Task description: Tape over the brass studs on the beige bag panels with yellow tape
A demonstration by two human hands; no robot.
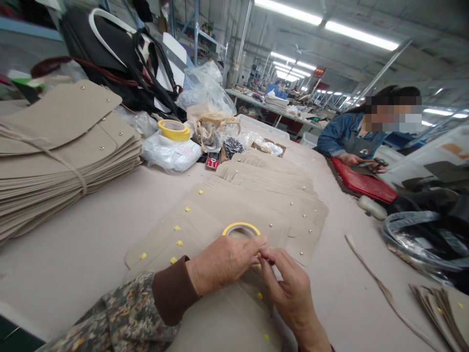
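Note:
My left hand (pixel 227 259) is closed around a roll of yellow tape (pixel 242 226), its thumb lying along the near right side of the ring. Close against it, my right hand (pixel 289 283) pinches at the roll's edge, where a bit of yellow shows; the fingertips partly hide the tape end. Under both hands lie overlapping beige leather-like panels (pixel 234 203), fanned out away from me. Small yellow tape pieces (pixel 179 243) dot their left side, and metal studs (pixel 291 204) show on the right.
A strap-tied stack of beige panels (pixel 40 166) stands left. Behind are another tape roll (pixel 174 131) on a plastic bag (pixel 172 152) and a black bag (pixel 106 54). At right, a loose strip (pixel 384 288) lies near a co-worker (pixel 344 132) at a red pad (pixel 361 181).

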